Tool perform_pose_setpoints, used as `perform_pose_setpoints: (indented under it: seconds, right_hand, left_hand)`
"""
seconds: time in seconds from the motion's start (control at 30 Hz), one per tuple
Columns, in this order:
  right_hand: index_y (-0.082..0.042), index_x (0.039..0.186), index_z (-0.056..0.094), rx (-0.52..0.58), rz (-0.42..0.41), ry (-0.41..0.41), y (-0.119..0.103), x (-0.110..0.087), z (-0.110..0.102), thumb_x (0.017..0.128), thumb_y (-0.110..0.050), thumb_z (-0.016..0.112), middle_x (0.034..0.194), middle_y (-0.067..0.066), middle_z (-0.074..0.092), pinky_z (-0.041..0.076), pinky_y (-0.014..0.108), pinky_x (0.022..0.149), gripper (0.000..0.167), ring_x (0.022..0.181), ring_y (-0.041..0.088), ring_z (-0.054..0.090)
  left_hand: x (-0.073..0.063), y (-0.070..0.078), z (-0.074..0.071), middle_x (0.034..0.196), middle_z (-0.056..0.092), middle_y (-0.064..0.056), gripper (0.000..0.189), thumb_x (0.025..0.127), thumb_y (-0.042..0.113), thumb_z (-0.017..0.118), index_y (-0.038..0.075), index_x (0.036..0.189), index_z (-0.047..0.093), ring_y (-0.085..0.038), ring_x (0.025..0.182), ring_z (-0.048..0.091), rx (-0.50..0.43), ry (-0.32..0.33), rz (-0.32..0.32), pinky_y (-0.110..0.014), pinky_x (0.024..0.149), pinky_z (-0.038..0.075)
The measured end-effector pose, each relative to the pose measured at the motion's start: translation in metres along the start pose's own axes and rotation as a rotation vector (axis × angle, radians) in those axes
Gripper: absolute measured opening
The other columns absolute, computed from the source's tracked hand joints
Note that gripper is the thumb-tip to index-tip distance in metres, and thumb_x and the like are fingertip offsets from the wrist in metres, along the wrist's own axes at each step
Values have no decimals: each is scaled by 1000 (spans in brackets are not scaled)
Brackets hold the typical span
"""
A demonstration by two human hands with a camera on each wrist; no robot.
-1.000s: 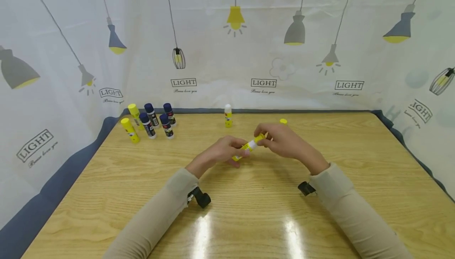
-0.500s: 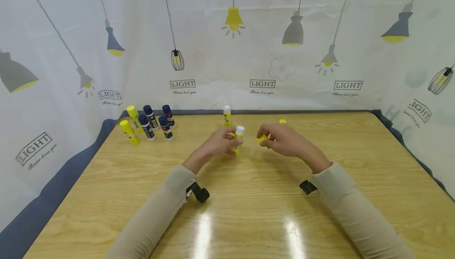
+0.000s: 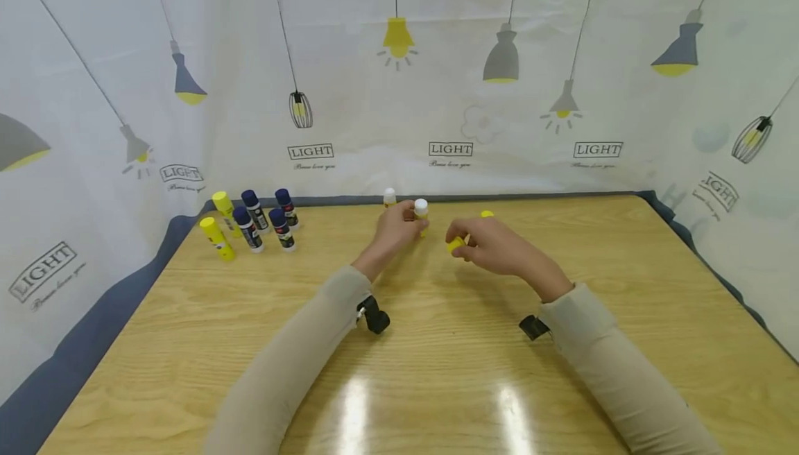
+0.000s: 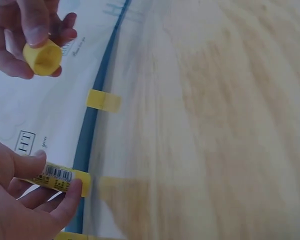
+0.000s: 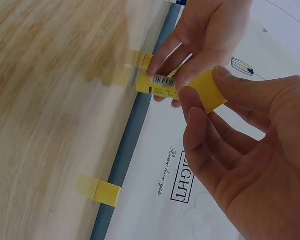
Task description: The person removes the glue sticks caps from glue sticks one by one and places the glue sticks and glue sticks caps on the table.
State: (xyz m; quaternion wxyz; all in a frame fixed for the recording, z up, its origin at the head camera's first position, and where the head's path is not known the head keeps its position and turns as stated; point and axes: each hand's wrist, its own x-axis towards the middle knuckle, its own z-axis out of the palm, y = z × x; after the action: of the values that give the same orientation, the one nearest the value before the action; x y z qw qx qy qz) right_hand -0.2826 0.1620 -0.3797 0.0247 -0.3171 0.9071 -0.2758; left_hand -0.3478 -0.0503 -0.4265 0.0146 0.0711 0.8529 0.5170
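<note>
My left hand (image 3: 397,229) grips an uncapped yellow glue stick (image 3: 422,209) with a white top, held upright near the back of the table. In the left wrist view the barcode on this glue stick (image 4: 60,178) faces the camera between thumb and fingers. Farther right, my right hand (image 3: 493,247) pinches a yellow cap (image 3: 456,244); its hollow end shows on the cap (image 4: 44,58) in the left wrist view. A second white-topped glue stick (image 3: 390,196) stands just behind my left hand, mostly hidden by it. Behind my right hand, another yellow cap (image 3: 487,213) peeks out.
At the back left stand two yellow glue sticks (image 3: 217,238) and several dark-blue-capped glue sticks (image 3: 282,230). A curtain (image 3: 349,94) printed with lamps hangs along the back edge of the wooden table (image 3: 437,372).
The cap has come off the glue stick and stays in my right hand. My left hand has turned the glue stick upright and carried it toward the back of the table.
</note>
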Motion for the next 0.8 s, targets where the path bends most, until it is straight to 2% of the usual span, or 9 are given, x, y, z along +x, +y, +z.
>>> perform_pose_setpoints:
  seconds: [0.07,0.2,0.3,0.47,0.63,0.8]
  right_hand:
    - [-7,116,68,-1,7,-3,-1,1,0,98,-9,70,107,9,75,60,34,76,18,84,15,73]
    - [-9,116,68,-8,18,-3,1,2,1,98,-10,70,107,7,75,60,35,77,18,86,15,73]
    - [-8,115,68,-16,17,0,2,1,1,98,-9,70,107,8,75,60,36,77,17,87,16,73]
    - [-6,115,69,-51,12,19,4,0,-1,97,-8,70,109,10,75,60,40,81,17,91,20,73]
    - [-7,114,69,-56,19,20,6,-1,-2,97,-7,70,108,9,75,60,42,82,17,94,22,73]
    - [-7,115,68,-48,34,5,7,-2,-2,98,-8,69,109,9,75,60,41,81,17,94,21,73]
  left_hand:
    - [6,-1,4,128,72,-17,32,100,14,69,7,131,65,-27,113,70,-27,17,-8,-35,87,57]
    - [15,-1,10,132,69,-20,29,103,12,63,5,131,62,-27,110,68,-82,27,-27,-32,82,55]
    - [19,1,14,138,65,-20,29,104,14,62,7,132,61,-28,117,66,-56,38,-43,-36,90,57]
    - [24,7,18,142,63,-18,37,105,19,62,8,139,57,-30,130,62,40,49,-58,-43,104,54]
    - [25,6,22,138,65,-19,40,102,17,67,6,139,58,-32,128,63,61,47,-55,-43,104,54]
    - [21,1,24,135,66,-20,43,100,17,70,1,138,58,-32,126,64,26,53,-59,-43,103,55]
